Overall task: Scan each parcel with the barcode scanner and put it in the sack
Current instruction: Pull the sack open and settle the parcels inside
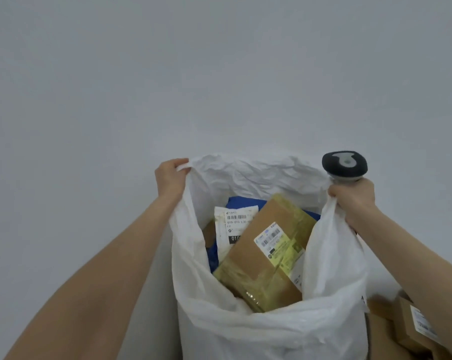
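A white sack [245,331] stands open in front of me against a pale wall. My left hand [169,179] grips its rim at the upper left. My right hand [356,201] grips the rim at the upper right and also holds the black and grey barcode scanner [344,166], whose head sticks up above my fist. Inside the sack lies a brown cardboard parcel [264,253] wrapped in yellowish tape, label facing up. Behind it sit a white mailer with a barcode label [232,224] and a blue parcel [239,202].
More brown cardboard parcels [412,331] with white labels lie at the lower right, just outside the sack. A plain grey-white wall [219,74] fills the upper half of the view.
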`<state>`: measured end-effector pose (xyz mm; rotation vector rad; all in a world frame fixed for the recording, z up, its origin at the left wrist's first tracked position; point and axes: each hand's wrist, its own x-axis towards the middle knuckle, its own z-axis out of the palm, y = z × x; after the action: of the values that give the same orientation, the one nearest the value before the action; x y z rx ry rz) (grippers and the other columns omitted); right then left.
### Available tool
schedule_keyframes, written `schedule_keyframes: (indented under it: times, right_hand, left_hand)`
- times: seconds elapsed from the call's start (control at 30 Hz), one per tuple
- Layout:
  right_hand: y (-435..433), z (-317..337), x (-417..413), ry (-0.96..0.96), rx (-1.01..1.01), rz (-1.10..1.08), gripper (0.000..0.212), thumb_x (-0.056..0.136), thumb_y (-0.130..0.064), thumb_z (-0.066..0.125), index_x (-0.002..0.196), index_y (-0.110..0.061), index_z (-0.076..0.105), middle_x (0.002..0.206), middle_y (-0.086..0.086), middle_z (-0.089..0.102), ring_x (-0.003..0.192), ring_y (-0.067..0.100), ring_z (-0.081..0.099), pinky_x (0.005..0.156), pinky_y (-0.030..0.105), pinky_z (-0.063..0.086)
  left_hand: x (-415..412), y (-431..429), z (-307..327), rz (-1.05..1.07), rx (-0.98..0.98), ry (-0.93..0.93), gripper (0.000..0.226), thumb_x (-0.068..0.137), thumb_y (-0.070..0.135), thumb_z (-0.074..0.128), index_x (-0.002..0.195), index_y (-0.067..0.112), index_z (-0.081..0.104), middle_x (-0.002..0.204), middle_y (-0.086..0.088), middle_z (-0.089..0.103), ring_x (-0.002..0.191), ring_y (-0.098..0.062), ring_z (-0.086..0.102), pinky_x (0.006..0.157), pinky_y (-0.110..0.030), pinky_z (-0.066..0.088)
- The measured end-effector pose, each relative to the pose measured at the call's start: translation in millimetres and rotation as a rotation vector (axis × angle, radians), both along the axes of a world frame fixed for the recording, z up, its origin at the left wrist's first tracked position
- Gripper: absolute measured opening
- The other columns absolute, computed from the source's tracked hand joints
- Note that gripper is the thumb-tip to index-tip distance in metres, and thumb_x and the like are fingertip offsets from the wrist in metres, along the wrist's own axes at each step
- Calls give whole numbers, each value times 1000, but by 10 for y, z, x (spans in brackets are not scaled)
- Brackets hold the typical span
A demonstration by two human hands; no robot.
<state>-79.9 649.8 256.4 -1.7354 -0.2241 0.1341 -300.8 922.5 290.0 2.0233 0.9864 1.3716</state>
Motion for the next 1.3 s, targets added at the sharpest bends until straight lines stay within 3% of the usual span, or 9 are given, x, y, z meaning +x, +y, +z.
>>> schedule_keyframes:
  times: [0.13, 0.3, 0.4, 0.57, 0.73, 0.8, 0.9, 1.13, 1.3]
  right_hand:
    - [29, 276, 111, -28, 117, -1, 22, 76, 0, 62, 96, -7, 61, 81, 10, 58, 79, 31, 59, 75, 40, 51]
    - [-119, -112, 85, 35, -61, 26, 22, 76, 2, 62, 97, -1, 58, 89, 18, 60, 85, 35, 59, 87, 48, 53]
    - [-207, -263, 75, 42, -59, 48, 23, 76, 0, 65, 98, -1, 59, 95, 21, 61, 90, 37, 60, 87, 49, 52]
    - [-274, -214, 65, -42, -95, 112, 42, 70, -16, 81, 104, -9, 58, 96, 11, 62, 92, 31, 59, 80, 42, 51]
    - [-342, -433, 38, 117, -137, 164, 38, 75, -6, 76, 106, -1, 55, 106, 21, 62, 99, 38, 60, 91, 49, 51]
    - [-296, -449, 13, 145, -69, 148, 34, 77, -3, 74, 105, -1, 56, 107, 22, 63, 98, 38, 61, 93, 50, 51]
    - [-151, -314, 17, 146, 30, 105, 32, 77, -1, 70, 107, -1, 59, 105, 20, 65, 96, 36, 62, 92, 48, 52]
    - [77, 461, 193, 85, 327, 30, 33, 71, 0, 66, 104, -4, 68, 79, 7, 63, 76, 27, 62, 69, 35, 52]
    - [135, 292, 35, 96, 285, 73, 28, 74, 3, 63, 101, -4, 64, 78, 9, 59, 77, 27, 59, 69, 34, 49]
  left_hand:
    - [28, 23, 249, -9, 51, -54, 28, 88, 12, 65, 114, 13, 71, 117, -3, 69, 114, -16, 60, 89, -7, 35]
    - [-24, -53, -280, 126, -47, 604, 79, 79, 50, 71, 146, 29, 34, 139, -10, 42, 118, -31, 54, 87, -37, 44]
    - [-37, -115, -459, 107, -103, 722, 99, 74, 50, 76, 151, 31, 17, 138, -14, 39, 116, -32, 54, 78, -36, 42]
    - [-67, -165, -424, 71, -86, 585, 59, 83, 17, 69, 137, 15, 46, 124, -15, 60, 113, -33, 56, 80, -31, 40]
    - [-105, -211, -506, -13, -208, 423, 32, 90, 21, 63, 118, 5, 56, 112, -8, 60, 104, -28, 56, 77, -28, 37]
    - [-71, -237, -513, -55, -264, 361, 19, 90, 26, 66, 94, 8, 59, 87, -2, 58, 84, -23, 56, 66, -26, 38]
    - [42, -234, -336, -11, -266, 247, 41, 87, 18, 66, 55, 14, 41, 55, 0, 39, 52, -17, 39, 44, -24, 26]
    - [90, 60, 436, 79, -117, -149, 20, 87, 16, 65, 68, 13, 61, 60, 2, 47, 53, -9, 41, 46, -19, 33]
    - [125, 105, 282, 119, -140, -103, 32, 88, 14, 63, 58, 14, 52, 59, 0, 43, 54, -11, 37, 45, -23, 30]
